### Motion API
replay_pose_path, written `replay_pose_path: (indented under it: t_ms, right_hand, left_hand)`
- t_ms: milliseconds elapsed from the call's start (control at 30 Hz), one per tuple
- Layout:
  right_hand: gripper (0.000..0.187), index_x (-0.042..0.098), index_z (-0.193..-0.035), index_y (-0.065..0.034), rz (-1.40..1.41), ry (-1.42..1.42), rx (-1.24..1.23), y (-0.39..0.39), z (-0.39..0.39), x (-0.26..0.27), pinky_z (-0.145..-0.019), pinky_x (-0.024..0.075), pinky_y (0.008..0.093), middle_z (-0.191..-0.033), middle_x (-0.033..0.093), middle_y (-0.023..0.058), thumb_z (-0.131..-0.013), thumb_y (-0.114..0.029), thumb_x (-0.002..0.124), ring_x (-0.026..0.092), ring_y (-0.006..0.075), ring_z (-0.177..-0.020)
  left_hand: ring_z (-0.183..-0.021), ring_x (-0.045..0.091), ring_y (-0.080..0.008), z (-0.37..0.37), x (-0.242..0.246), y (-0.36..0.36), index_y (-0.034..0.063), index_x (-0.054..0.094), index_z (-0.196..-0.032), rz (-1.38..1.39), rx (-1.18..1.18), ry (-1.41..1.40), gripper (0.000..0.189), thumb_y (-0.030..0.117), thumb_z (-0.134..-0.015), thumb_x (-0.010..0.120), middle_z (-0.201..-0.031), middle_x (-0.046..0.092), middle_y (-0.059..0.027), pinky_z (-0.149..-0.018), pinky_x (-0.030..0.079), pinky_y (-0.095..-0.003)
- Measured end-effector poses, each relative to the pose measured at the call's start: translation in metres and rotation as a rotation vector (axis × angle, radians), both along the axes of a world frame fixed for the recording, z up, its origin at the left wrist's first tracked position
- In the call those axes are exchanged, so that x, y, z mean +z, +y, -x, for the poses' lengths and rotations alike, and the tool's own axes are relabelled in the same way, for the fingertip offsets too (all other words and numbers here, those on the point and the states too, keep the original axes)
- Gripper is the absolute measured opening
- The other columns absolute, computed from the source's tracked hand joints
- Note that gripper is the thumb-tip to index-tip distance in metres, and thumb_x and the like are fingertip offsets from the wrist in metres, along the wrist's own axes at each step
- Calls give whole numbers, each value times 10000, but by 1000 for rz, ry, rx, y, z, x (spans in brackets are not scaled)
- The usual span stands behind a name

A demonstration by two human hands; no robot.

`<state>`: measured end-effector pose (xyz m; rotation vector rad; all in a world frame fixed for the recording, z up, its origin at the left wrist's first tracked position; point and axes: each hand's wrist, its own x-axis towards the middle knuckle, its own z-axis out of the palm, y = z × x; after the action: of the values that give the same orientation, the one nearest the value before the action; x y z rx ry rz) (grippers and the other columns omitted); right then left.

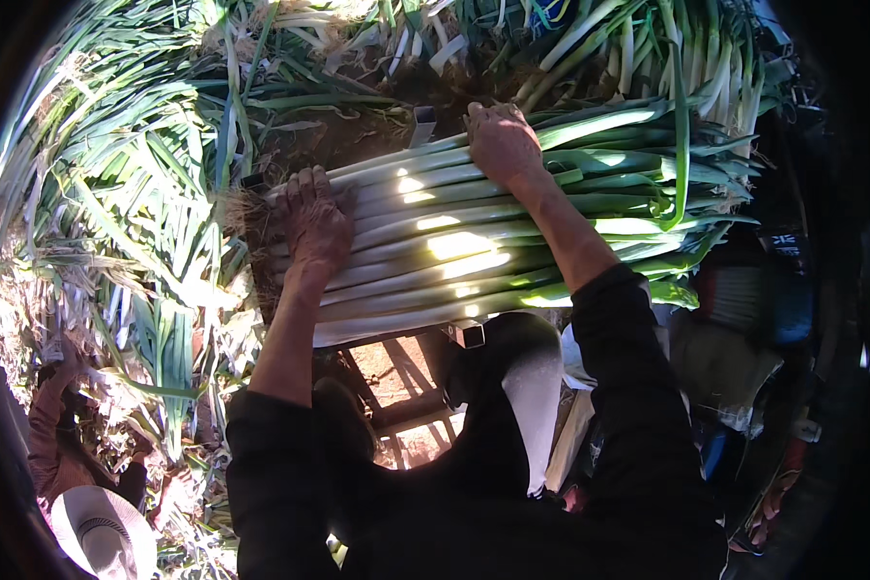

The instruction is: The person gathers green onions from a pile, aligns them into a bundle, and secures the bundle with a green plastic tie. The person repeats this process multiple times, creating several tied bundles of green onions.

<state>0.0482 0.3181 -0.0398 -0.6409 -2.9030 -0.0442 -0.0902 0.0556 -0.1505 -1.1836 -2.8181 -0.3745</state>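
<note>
A layer of long leeks [406, 239] lies side by side on a metal frame [470, 334] before me, roots at the left and green leaves at the right. My left hand [315, 221] rests palm down on the white stems close to the roots. Farther along, my right hand [504, 145] lies over the far edge of the layer, where white turns to green, its fingertips bent over that edge. Whether either hand grips a stem cannot be told. One green leaf [681, 145] arches over the others at the right.
Heaped leeks [138, 145] cover the ground at the left, with more leeks [718, 58] at the far right. An upright metal post end [423, 125] stands just beyond the layer. At the lower left is another person in a pale brimmed hat [104, 533]. Dark containers stand at the right.
</note>
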Motion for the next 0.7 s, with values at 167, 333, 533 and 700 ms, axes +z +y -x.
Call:
replay_pose_path:
  t_ms: [167,333,533,700]
  right_hand:
    - [219,625,-1037,-45,42,-87,-54,35,-19,-57,-863,543,554,-927,735,227,-1035,-233,514,705,432,-932]
    - [273,725,-1126,-80,121,47,-111,5,-14,-19,-883,572,478,-1035,753,197,-970,-240,567,721,375,-1031]
    - [349,747,-1074,-69,833,610,-68,-110,-79,43,-696,505,323,-779,677,59,-1043,-404,654,581,114,-742]
    - [203,748,-1081,-28,1115,737,-268,-225,-135,5,-806,560,293,-915,748,70,-1036,-217,691,689,136,-848]
  left_hand:
    - [-1458,362,-369,2,10,4,-9,468,-1495,-19,-62,15,720,563,-1058,438,-1535,463,-200,-1231,210,-512]
    - [-1417,414,-342,-2,1,1,-7,493,-1472,-90,-56,135,708,562,-1055,442,-1488,498,-174,-1207,253,-500]
    - [-1443,404,-358,-3,-1,4,-7,483,-1484,-138,-38,99,700,547,-1057,450,-1518,488,-187,-1220,237,-511]
    - [-1494,353,-366,0,14,3,-14,438,-1528,-107,-48,-84,727,533,-1050,476,-1581,443,-186,-1242,207,-520]
